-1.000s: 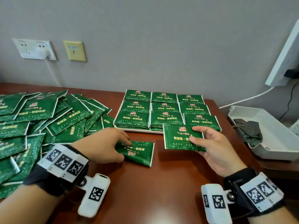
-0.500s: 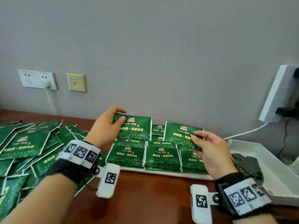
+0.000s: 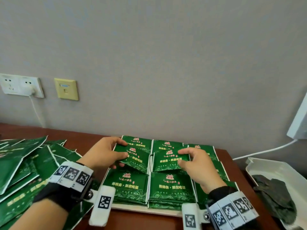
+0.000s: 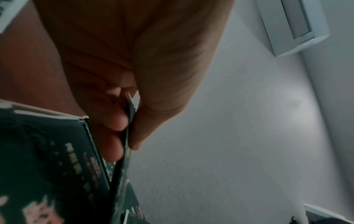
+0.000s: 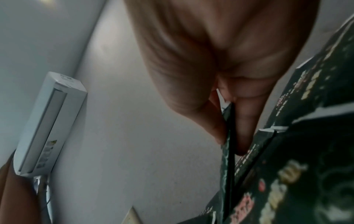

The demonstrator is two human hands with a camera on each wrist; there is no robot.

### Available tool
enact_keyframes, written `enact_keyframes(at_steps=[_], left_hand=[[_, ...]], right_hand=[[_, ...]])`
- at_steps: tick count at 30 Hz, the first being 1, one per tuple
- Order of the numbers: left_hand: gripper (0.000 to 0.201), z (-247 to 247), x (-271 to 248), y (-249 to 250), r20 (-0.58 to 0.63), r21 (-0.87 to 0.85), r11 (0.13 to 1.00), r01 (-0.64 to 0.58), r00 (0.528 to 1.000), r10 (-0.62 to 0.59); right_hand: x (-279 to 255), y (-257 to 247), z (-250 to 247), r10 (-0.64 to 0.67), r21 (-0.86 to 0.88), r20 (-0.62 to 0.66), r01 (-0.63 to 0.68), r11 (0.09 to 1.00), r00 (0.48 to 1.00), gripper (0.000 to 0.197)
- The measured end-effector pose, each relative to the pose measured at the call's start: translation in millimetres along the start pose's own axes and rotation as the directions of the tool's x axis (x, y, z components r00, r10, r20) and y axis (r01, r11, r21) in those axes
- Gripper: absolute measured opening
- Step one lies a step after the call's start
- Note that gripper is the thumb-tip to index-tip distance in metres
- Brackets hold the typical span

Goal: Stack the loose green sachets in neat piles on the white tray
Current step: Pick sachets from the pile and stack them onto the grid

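Observation:
Piles of green sachets (image 3: 169,186) fill the white tray (image 3: 132,209) in rows. My left hand (image 3: 106,153) pinches one green sachet (image 3: 136,159) by its left edge, tilted just above the middle-left pile. My right hand (image 3: 194,161) pinches a second sachet (image 3: 167,161) by its right edge, above the middle pile. In the left wrist view the thumb and fingers (image 4: 116,121) clamp the sachet's thin edge (image 4: 122,163). The right wrist view shows the same pinch on the other sachet (image 5: 229,136).
A loose heap of green sachets (image 3: 25,170) covers the brown table on the left. A white bin (image 3: 272,170) with dark contents stands at the right. Wall sockets (image 3: 21,85), a white cable (image 3: 264,151) and the grey wall lie behind the tray.
Both hands carried their sachets from the table's front up over the tray and have now lowered them onto the middle row. The head view tilted up.

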State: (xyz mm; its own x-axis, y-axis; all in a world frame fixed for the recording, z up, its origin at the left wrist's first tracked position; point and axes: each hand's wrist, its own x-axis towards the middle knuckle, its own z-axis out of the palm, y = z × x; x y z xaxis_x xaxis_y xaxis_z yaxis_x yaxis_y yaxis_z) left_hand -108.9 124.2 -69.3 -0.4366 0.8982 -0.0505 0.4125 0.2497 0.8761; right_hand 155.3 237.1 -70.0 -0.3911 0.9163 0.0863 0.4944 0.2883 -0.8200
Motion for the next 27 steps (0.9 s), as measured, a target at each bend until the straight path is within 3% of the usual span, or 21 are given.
enact_keyframes(at_steps=[6, 10, 12, 14, 17, 21, 27], left_hand=[[0.038, 2, -1, 3, -0.080, 0.172, 0.983, 0.070, 0.995, -0.057], [0.053, -2, -6, 9, -0.119, 0.525, 0.849, 0.060, 0.993, 0.004], [0.060, -1, -5, 7, -0.122, 0.610, 0.789, 0.076, 0.993, -0.001], [0.064, 3, -5, 6, -0.076, 0.644, 0.763, 0.062, 0.997, -0.016], [0.062, 12, -9, 9, 0.105, 0.657, 0.752, -0.051, 0.994, -0.024], [0.056, 19, -13, 8, 0.322, 0.673, 0.716, -0.184, 0.945, -0.060], [0.056, 17, -12, 9, 0.339, 0.706, 0.677, -0.205, 0.938, -0.069]], right_hand=[[2, -3, -4, -0.006, -0.211, 0.033, 0.013, 0.977, 0.999, 0.034], [-2, -7, -6, 0.018, -0.353, 0.067, 0.007, 0.936, 0.998, 0.037], [-4, -10, -5, 0.012, -0.430, 0.096, 0.031, 0.902, 0.995, 0.037], [-5, -12, -2, -0.031, -0.464, 0.132, 0.090, 0.881, 0.991, 0.036], [-6, -13, 4, -0.079, -0.489, 0.258, 0.200, 0.849, 0.963, 0.039], [-8, -11, 13, -0.010, -0.561, 0.434, 0.278, 0.780, 0.901, 0.052], [-9, -13, 11, -0.005, -0.530, 0.464, 0.282, 0.800, 0.886, 0.047]])
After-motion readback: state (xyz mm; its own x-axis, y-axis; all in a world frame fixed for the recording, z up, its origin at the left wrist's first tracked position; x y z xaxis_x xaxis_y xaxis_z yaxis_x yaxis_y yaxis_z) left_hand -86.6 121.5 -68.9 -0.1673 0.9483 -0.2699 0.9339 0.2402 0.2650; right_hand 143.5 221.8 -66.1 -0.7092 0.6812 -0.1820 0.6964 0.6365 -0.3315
